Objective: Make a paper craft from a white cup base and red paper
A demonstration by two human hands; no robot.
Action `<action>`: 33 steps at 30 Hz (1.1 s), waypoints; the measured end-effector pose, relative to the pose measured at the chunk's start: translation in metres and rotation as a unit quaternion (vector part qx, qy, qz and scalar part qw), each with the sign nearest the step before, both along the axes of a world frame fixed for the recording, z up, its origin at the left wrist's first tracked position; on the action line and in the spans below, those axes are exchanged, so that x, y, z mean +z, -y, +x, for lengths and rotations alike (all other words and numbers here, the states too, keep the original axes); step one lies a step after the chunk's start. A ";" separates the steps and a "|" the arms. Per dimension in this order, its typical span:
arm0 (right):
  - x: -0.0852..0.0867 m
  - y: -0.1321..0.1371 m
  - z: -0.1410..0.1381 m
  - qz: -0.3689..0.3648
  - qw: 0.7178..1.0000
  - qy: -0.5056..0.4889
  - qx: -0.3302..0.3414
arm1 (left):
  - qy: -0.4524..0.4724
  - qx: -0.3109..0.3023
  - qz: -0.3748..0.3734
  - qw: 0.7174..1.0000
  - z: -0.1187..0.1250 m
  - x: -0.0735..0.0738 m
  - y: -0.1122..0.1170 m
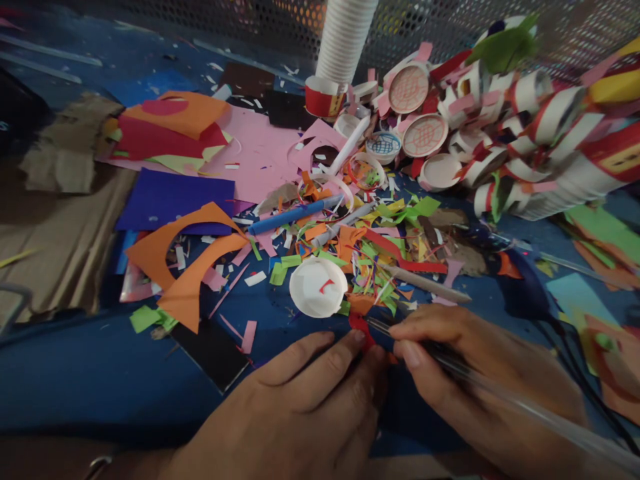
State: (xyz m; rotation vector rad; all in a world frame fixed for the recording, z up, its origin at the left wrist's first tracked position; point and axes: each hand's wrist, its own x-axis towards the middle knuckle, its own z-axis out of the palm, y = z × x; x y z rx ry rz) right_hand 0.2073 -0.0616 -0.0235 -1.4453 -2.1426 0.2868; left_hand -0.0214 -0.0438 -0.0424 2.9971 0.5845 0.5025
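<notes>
My left hand (300, 407) lies low in the middle, its fingers together and bent over a small strip of red paper (358, 325), pinning it to the blue table. To the right, my right hand (480, 380) pinches a clear-barrelled pen (535, 411). Its tip is at the edge of the red paper. Just beyond my left fingertips stands a small white paper cup or lid (313, 293) with a red scrap inside. Part of the red paper is hidden under my fingers.
Scattered paper scraps (395, 230) surround a blue marker (295, 213). Orange cut paper (200, 267), purple paper (175, 200) and cardboard (55, 233) lie left. Stacked white cups (345, 40) stand behind; cut cups (425, 135) pile up at the right. A dark cable (565, 347) runs along the right.
</notes>
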 end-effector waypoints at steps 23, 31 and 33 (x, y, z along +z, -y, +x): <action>-0.001 0.000 0.001 -0.016 1.000 -0.009 0.010 | -0.005 0.001 -0.003 1.000 0.001 -0.001 0.001; -0.002 0.002 0.002 -0.024 0.999 -0.020 0.010 | -0.007 0.003 -0.001 1.000 0.002 0.003 -0.001; -0.002 0.002 0.002 -0.025 0.999 -0.020 0.012 | -0.006 0.005 -0.003 1.000 0.002 0.002 -0.001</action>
